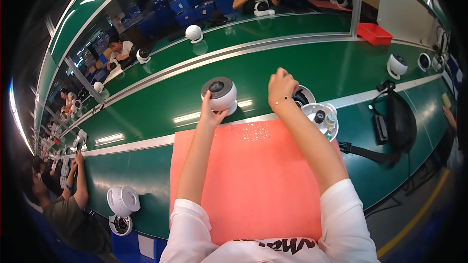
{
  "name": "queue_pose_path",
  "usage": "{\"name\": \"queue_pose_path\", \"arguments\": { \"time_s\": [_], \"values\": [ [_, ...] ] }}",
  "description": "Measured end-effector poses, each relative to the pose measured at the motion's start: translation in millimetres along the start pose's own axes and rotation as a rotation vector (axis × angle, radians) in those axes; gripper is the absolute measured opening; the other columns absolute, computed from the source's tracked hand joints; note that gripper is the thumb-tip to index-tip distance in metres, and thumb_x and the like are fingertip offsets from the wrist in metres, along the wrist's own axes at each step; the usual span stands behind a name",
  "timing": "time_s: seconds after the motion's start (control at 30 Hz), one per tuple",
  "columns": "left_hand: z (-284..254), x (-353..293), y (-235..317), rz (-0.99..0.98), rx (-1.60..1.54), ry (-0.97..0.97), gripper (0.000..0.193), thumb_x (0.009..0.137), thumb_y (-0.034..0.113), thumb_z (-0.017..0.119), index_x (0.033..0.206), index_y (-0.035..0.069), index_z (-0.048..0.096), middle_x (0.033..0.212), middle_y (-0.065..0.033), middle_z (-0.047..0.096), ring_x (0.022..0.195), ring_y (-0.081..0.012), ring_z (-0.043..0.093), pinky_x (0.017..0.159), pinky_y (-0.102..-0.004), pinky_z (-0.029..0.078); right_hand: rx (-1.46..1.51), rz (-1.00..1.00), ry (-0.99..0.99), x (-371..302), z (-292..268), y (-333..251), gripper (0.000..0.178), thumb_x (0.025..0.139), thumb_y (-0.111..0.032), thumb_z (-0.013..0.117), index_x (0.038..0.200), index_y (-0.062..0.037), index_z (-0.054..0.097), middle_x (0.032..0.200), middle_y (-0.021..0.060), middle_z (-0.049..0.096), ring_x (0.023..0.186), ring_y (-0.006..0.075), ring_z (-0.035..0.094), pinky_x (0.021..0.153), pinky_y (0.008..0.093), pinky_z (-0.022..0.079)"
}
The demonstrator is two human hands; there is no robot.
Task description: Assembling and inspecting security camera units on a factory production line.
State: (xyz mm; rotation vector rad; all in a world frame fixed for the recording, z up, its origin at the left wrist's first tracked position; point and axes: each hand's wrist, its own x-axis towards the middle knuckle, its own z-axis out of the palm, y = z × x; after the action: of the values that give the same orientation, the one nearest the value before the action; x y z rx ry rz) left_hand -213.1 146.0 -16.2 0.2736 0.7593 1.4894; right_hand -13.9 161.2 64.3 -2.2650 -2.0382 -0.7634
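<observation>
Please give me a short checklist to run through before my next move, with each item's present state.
1. Left hand in contact with the white device: ok, its fingers are on the near side.
2. Device supported: ok, its base appears to rest on the green surface.
3. Right hand free of parts: cannot tell, its curled fingers hide what they may hold.
4. White dish open side up: ok, parts lie inside.
5. Black pouch off the pink mat: ok, it lies to the right.
</observation>
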Motion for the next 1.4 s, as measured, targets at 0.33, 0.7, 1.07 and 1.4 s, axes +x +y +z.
{"name": "queue_pose_path", "arguments": {
  "time_s": [0.33, 0.7, 1.07, 1.4],
  "values": [
    [1.9, -85.8, -40.2, 0.037, -0.034, 0.04, 0.039, 0.085, 0.021, 0.057, 0.117, 0.007, 0.04, 0.117, -0.0143, 0.037, 0.111, -0.0368, 0.047, 0.095, -0.0477, 0.042, 0.316, -0.327, 0.251, -69.3, -36.1, 34.1, 0.055, 0.071, -0.003, 0.062, 0.123, -0.0016, 0.044, 0.125, 0.0303, 0.042, 0.075, 0.0303, 0.066, 0.052, 0.0354, 0.054],
    [13.2, -206.3, -79.1, -0.705, -0.043, -0.482, 0.065, 0.092, 0.056, 0.021, 0.133, 0.009, 0.036, 0.136, -0.0153, 0.039, 0.123, -0.0303, 0.042, 0.105, -0.0489, 0.03, 0.835, -0.846, -0.068, -220.9, -84.0, 123.1, 0.062, 0.073, 0.003, 0.051, 0.134, -0.0001, 0.039, 0.084, 0.0097, 0.053, 0.079, 0.0238, 0.054, 0.082, 0.0397, 0.043],
    [7.1, -232.8, -89.3, -0.47, -0.026, -0.454, 0.065, 0.078, 0.004, 0.047, 0.139, 0.005, 0.027, 0.132, -0.013, 0.042, 0.12, -0.0239, 0.045, 0.102, -0.0416, 0.037, 0.824, -0.906, 0.166, -263.5, -26.8, 131.9, 0.029, 0.071, -0.009, 0.064, 0.099, -0.0135, 0.06, 0.107, 0.0075, 0.055, 0.107, 0.0263, 0.053, 0.089, 0.0455, 0.04],
    [18.3, -246.5, -73.4, -0.417, 0.078, -0.503, 0.066, 0.082, 0.01, 0.053, 0.141, 0.003, 0.023, 0.135, -0.0128, 0.039, 0.125, -0.0225, 0.04, 0.103, -0.0384, 0.033, 0.753, -0.802, 0.313, -257.1, -38.4, 103.4, 0.03, 0.068, -0.013, 0.065, 0.097, -0.0183, 0.063, 0.103, 0.0026, 0.057, 0.103, 0.0206, 0.055, 0.081, 0.0387, 0.041]
  ]
}}
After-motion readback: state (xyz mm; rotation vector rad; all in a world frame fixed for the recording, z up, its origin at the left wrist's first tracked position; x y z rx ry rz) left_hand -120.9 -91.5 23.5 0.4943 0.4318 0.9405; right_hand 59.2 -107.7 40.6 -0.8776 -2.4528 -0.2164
